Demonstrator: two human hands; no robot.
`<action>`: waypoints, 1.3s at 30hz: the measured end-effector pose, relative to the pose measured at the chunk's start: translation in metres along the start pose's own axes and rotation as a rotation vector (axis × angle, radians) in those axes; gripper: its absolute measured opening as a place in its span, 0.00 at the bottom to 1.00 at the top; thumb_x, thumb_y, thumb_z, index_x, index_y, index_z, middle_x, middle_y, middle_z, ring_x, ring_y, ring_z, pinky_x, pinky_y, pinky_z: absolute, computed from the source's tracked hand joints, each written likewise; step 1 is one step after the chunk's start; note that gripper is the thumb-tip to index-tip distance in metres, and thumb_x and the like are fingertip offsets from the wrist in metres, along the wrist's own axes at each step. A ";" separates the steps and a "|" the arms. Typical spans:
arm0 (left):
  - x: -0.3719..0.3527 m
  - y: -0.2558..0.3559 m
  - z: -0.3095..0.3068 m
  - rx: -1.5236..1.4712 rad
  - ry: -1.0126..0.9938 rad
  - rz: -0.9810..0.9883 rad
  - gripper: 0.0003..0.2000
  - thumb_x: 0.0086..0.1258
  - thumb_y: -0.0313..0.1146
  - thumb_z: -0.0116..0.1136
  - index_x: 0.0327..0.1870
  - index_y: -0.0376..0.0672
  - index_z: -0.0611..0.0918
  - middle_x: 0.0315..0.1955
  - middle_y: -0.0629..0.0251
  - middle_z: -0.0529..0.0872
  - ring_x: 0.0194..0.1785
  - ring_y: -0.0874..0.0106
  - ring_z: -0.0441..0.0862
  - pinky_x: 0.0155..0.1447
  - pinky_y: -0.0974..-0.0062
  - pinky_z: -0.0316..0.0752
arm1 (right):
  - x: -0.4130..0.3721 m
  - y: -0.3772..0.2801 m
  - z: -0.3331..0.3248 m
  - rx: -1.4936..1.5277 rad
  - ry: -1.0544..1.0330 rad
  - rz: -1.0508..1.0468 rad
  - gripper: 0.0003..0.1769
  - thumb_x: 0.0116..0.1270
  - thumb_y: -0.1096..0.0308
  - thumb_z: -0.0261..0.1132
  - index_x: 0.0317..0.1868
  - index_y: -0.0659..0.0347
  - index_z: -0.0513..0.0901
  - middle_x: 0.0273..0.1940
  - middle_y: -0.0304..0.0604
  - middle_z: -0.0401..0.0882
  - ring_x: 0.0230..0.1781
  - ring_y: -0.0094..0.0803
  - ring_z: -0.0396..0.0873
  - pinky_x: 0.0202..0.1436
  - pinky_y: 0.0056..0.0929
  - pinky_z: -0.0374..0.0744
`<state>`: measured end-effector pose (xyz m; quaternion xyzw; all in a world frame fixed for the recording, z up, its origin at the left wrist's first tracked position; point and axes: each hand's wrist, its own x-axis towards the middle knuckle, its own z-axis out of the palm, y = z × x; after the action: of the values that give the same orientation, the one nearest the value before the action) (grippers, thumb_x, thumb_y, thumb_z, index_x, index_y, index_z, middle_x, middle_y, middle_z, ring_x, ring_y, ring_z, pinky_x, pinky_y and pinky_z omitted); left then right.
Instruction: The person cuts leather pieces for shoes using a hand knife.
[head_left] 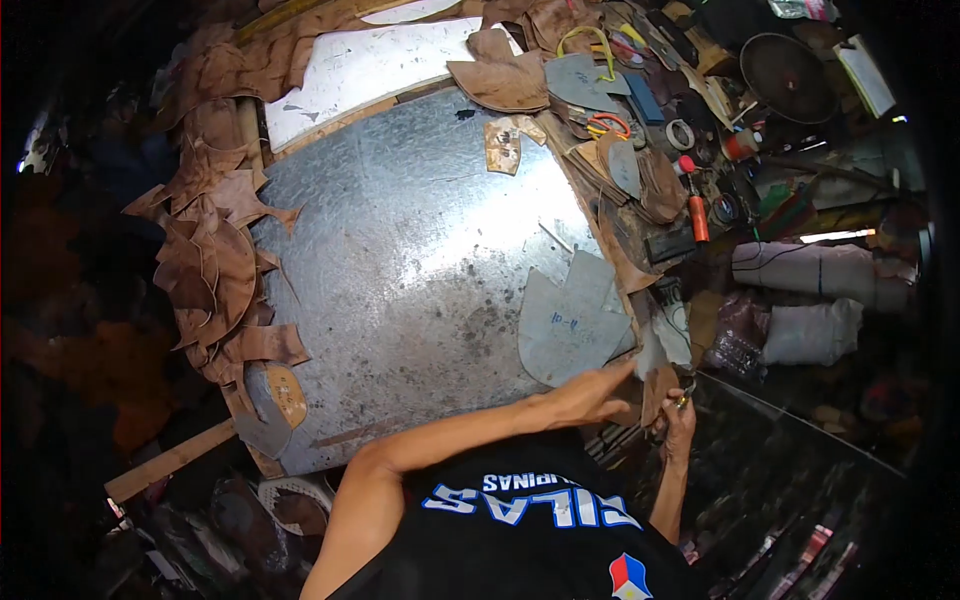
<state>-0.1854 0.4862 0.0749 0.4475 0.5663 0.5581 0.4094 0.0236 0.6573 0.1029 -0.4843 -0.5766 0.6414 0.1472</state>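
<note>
My left hand (585, 397) reaches across to the table's right front corner, palm down, fingers stretched out and apart. Its fingertips come close to a strip of brown leather (655, 393) beside the corner. My right hand (677, 423) is closed around a small tool with a brass-coloured end (684, 401), right next to that leather. Just beyond my left hand lies a grey pattern piece (568, 325) with handwriting on it, flat on the metal-topped table (400, 290).
Brown leather pieces (215, 270) are heaped along the left edge. Tan pattern pieces (502, 146) lie at the back. Orange-handled scissors (609, 125), an orange-red tool (698, 216) and tape rolls crowd the right side. Wrapped bundles (812, 332) sit farther right.
</note>
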 end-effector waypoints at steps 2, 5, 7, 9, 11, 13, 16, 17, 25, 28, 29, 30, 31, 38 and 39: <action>0.001 -0.015 -0.026 0.149 0.117 0.020 0.33 0.70 0.42 0.63 0.71 0.35 0.66 0.63 0.39 0.75 0.66 0.46 0.74 0.69 0.57 0.69 | 0.017 0.015 -0.041 -0.519 0.124 0.134 0.13 0.68 0.64 0.67 0.46 0.61 0.77 0.28 0.37 0.76 0.21 0.27 0.73 0.25 0.28 0.74; -0.011 -0.037 -0.105 0.491 0.417 -0.111 0.30 0.69 0.43 0.65 0.67 0.35 0.72 0.65 0.44 0.74 0.69 0.50 0.71 0.71 0.60 0.67 | 0.058 0.058 -0.101 -1.036 0.275 -0.289 0.18 0.70 0.58 0.66 0.42 0.67 0.77 0.28 0.44 0.76 0.27 0.39 0.75 0.36 0.41 0.75; -0.020 -0.053 -0.161 0.628 0.622 -0.206 0.28 0.67 0.39 0.66 0.64 0.33 0.74 0.63 0.44 0.76 0.67 0.48 0.72 0.70 0.58 0.68 | 0.094 0.074 -0.121 -0.816 0.398 -0.267 0.21 0.71 0.52 0.64 0.39 0.66 0.76 0.25 0.42 0.74 0.23 0.35 0.74 0.29 0.38 0.74; -0.033 -0.080 -0.195 1.059 0.801 -0.217 0.29 0.68 0.40 0.65 0.66 0.34 0.72 0.64 0.38 0.73 0.69 0.41 0.67 0.72 0.48 0.61 | 0.090 -0.022 -0.025 -0.431 0.337 0.066 0.19 0.74 0.50 0.61 0.36 0.58 0.75 0.20 0.32 0.68 0.12 0.17 0.64 0.13 0.19 0.62; -0.037 -0.084 -0.212 1.045 0.826 -0.431 0.31 0.73 0.47 0.59 0.69 0.36 0.69 0.71 0.36 0.63 0.75 0.37 0.55 0.75 0.44 0.52 | 0.122 -0.045 0.021 -0.246 0.115 -0.037 0.17 0.75 0.52 0.61 0.35 0.57 0.75 0.18 0.30 0.68 0.13 0.18 0.65 0.14 0.21 0.64; -0.036 -0.103 -0.214 1.051 0.845 -0.485 0.31 0.73 0.49 0.57 0.70 0.37 0.69 0.72 0.37 0.60 0.76 0.38 0.52 0.76 0.45 0.49 | 0.134 -0.101 0.106 -0.080 -0.120 -0.071 0.12 0.73 0.59 0.64 0.37 0.59 0.78 0.20 0.30 0.71 0.16 0.18 0.68 0.17 0.19 0.66; -0.030 -0.110 -0.205 1.079 0.867 -0.557 0.31 0.75 0.51 0.53 0.71 0.38 0.68 0.74 0.38 0.55 0.78 0.40 0.46 0.78 0.45 0.42 | 0.198 -0.123 0.203 0.093 -0.472 -0.061 0.14 0.69 0.64 0.67 0.49 0.63 0.81 0.23 0.32 0.76 0.15 0.19 0.71 0.16 0.22 0.68; -0.028 -0.110 -0.204 1.113 0.872 -0.571 0.31 0.75 0.52 0.53 0.71 0.39 0.69 0.74 0.38 0.56 0.79 0.41 0.47 0.78 0.45 0.42 | 0.221 -0.131 0.236 0.075 -0.526 -0.049 0.16 0.67 0.62 0.68 0.50 0.64 0.81 0.23 0.33 0.76 0.14 0.20 0.70 0.15 0.23 0.68; -0.024 -0.106 -0.204 1.098 0.883 -0.636 0.31 0.75 0.53 0.52 0.71 0.41 0.70 0.75 0.41 0.55 0.79 0.43 0.45 0.80 0.47 0.40 | 0.380 -0.149 0.408 -0.053 -0.356 0.012 0.12 0.71 0.62 0.63 0.39 0.64 0.77 0.27 0.42 0.77 0.15 0.26 0.71 0.15 0.31 0.74; -0.024 -0.104 -0.205 1.101 0.867 -0.662 0.31 0.75 0.53 0.52 0.71 0.41 0.70 0.75 0.40 0.55 0.79 0.43 0.45 0.79 0.47 0.40 | 0.412 -0.139 0.428 -0.009 -0.284 0.074 0.09 0.69 0.68 0.61 0.35 0.67 0.77 0.24 0.43 0.75 0.14 0.29 0.70 0.15 0.33 0.74; -0.023 -0.104 -0.205 1.101 0.869 -0.650 0.31 0.75 0.53 0.52 0.71 0.41 0.70 0.75 0.40 0.55 0.79 0.43 0.45 0.79 0.47 0.40 | 0.423 -0.131 0.430 0.006 -0.317 0.083 0.05 0.65 0.74 0.58 0.34 0.67 0.77 0.22 0.43 0.73 0.13 0.31 0.70 0.15 0.35 0.73; -0.024 -0.104 -0.204 1.100 0.865 -0.659 0.30 0.75 0.53 0.52 0.71 0.40 0.70 0.75 0.40 0.55 0.79 0.43 0.45 0.79 0.47 0.40 | 0.425 -0.128 0.434 0.085 -0.282 0.082 0.04 0.63 0.76 0.54 0.35 0.68 0.74 0.18 0.46 0.71 0.11 0.35 0.69 0.11 0.38 0.69; -0.023 -0.104 -0.205 1.100 0.864 -0.664 0.30 0.75 0.52 0.52 0.71 0.40 0.70 0.75 0.40 0.55 0.79 0.43 0.45 0.79 0.47 0.40 | 0.427 -0.123 0.437 0.070 -0.289 0.066 0.05 0.63 0.76 0.53 0.38 0.67 0.73 0.20 0.46 0.72 0.11 0.35 0.69 0.11 0.38 0.69; -0.022 -0.101 -0.204 1.097 0.867 -0.655 0.30 0.74 0.50 0.55 0.69 0.39 0.70 0.75 0.40 0.55 0.79 0.43 0.45 0.79 0.47 0.40 | 0.398 -0.133 0.446 0.148 -0.376 0.072 0.19 0.64 0.81 0.46 0.53 0.54 0.69 0.26 0.45 0.71 0.12 0.31 0.66 0.12 0.37 0.69; -0.022 -0.100 -0.205 1.101 0.857 -0.666 0.30 0.74 0.50 0.55 0.70 0.40 0.69 0.75 0.41 0.55 0.79 0.44 0.45 0.79 0.47 0.40 | 0.397 -0.128 0.451 0.165 -0.393 0.135 0.21 0.63 0.82 0.45 0.55 0.53 0.69 0.26 0.46 0.71 0.12 0.32 0.66 0.12 0.38 0.69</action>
<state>-0.3817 0.4134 -0.0169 0.1378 0.9760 0.1677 0.0192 -0.5742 0.7218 -0.0238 -0.3737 -0.5059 0.7770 0.0277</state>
